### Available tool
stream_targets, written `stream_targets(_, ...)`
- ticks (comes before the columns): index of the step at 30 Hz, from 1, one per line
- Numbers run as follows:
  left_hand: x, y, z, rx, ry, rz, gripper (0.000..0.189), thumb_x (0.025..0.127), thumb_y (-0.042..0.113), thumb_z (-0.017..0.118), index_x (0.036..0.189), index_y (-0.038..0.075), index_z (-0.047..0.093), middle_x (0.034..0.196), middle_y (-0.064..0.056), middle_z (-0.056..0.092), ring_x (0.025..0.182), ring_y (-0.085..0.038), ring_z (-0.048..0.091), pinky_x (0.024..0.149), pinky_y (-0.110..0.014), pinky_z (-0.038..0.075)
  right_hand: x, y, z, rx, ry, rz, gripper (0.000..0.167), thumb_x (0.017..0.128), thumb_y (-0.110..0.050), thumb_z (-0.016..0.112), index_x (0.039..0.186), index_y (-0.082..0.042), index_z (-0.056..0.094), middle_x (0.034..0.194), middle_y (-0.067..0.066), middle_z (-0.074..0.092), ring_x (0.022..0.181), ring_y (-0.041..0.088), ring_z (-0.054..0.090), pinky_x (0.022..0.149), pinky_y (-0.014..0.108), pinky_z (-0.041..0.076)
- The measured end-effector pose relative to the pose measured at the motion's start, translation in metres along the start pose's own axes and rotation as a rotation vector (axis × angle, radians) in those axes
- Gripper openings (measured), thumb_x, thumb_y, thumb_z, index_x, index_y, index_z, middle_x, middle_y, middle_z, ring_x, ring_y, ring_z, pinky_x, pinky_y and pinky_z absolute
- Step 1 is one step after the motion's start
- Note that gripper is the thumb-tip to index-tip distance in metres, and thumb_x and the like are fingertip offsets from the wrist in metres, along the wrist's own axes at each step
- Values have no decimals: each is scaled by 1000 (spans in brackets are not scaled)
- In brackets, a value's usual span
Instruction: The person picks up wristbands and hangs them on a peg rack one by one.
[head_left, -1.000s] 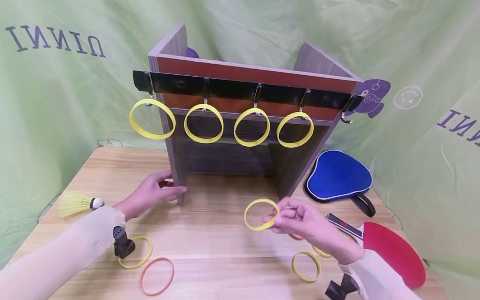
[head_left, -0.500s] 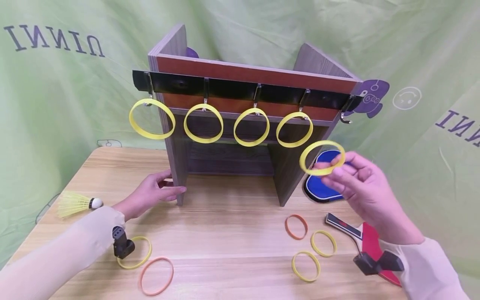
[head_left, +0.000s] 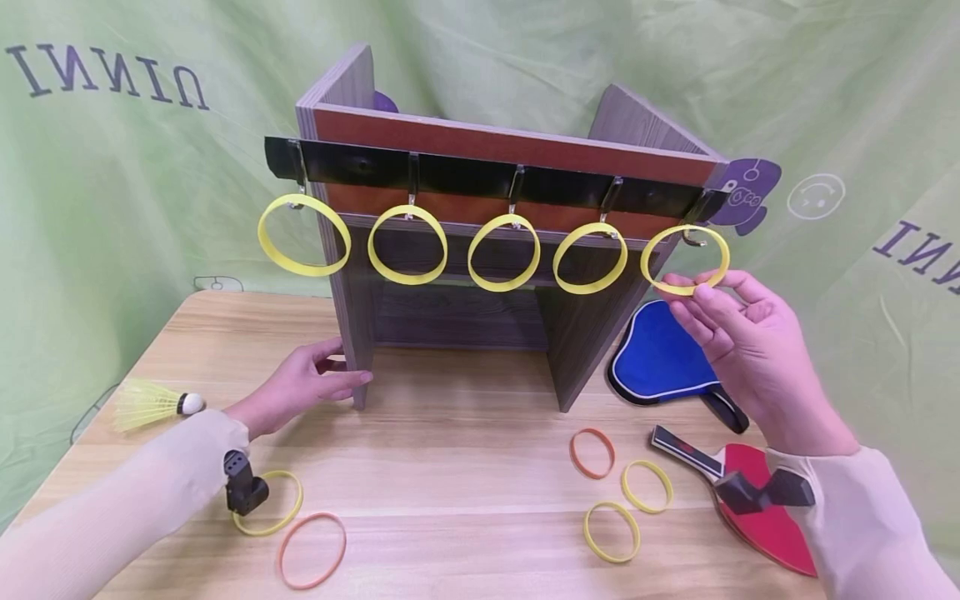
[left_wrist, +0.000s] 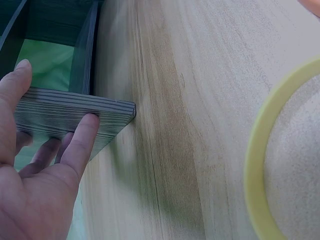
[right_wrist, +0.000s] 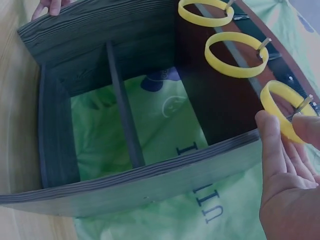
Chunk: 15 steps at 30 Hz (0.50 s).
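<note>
My right hand [head_left: 765, 358] pinches a yellow ring [head_left: 646, 260] between thumb and fingers at the rightmost metal hook [head_left: 696, 242]. In the right wrist view the hook's tip passes through this ring [right_wrist: 269, 101]. Several other yellow rings, such as the leftmost ring [head_left: 300, 269], hang one per hook along a black strip [head_left: 465, 172] on a wooden shelf [head_left: 351, 325]. Down at the left, my left hand [head_left: 300, 387] grips the shelf's side panel near its foot. The left wrist view shows its thumb and fingers on opposite faces of that panel [left_wrist: 75, 107].
Yellow rings [head_left: 634, 533] and an orange ring [head_left: 592, 475] lie right of centre; another yellow ring [head_left: 299, 504] and orange ring [head_left: 343, 542] lie front left. A shuttlecock [head_left: 153, 404], red paddle [head_left: 768, 529] and blue case [head_left: 660, 354] flank the shelf.
My right hand has lifted the yellow ring from low in front of the shelf, up and rightward to the last hook. The left hand has stayed on the panel.
</note>
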<state>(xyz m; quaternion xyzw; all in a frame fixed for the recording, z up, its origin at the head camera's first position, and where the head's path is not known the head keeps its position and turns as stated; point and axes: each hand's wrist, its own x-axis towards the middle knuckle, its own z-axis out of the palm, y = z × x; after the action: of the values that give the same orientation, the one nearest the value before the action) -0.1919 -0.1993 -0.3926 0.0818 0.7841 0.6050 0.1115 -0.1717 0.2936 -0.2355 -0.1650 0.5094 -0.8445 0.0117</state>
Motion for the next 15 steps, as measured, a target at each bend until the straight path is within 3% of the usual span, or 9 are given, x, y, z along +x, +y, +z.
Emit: stream_targets(15, -1, 0, -1, 3, 6, -4, 62, 97, 16, 76, 148, -7, 49, 135, -30, 61, 102, -10, 72, 91, -35, 67, -1, 12, -6, -44, -51, 69, 26, 107, 6, 46, 123, 2, 66, 123, 16, 77, 113, 27, 77, 99, 30, 61)
